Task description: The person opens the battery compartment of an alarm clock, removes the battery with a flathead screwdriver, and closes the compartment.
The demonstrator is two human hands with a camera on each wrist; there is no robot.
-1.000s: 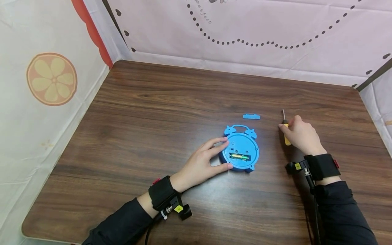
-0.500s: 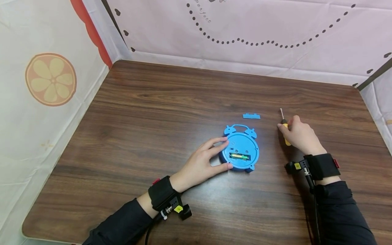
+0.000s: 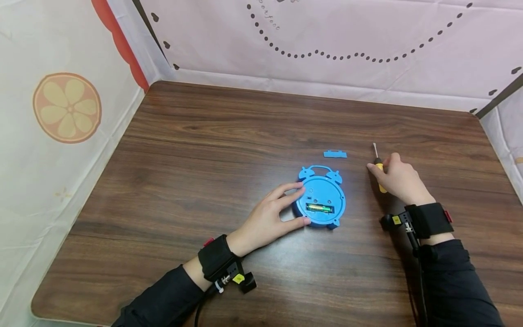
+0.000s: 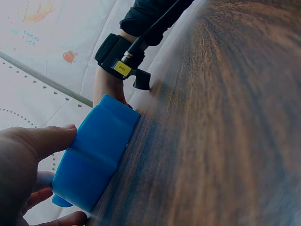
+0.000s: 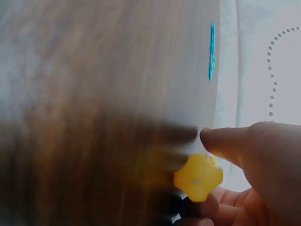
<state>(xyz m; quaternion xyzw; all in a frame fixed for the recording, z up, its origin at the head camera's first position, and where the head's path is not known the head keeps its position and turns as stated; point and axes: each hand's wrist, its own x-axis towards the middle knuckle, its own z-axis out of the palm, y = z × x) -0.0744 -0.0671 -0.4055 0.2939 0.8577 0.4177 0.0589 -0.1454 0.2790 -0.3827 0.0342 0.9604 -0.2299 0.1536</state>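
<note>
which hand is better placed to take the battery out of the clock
Probably the right hand. It grips the yellow screwdriver close to the blue alarm clock, whose battery lies exposed. The left hand is busy holding the clock's edge steady.

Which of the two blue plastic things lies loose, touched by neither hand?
The small flat blue cover, alone beyond the clock. The blue alarm clock is held by the left hand.

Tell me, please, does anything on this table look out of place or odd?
Yes. The blue alarm clock lies face down with its battery compartment open, a battery showing inside. Its small blue cover lies apart on the table, beyond the clock. The left hand holds the clock; the right hand grips a yellow-handled screwdriver. Nothing looks spilled or broken.
</note>
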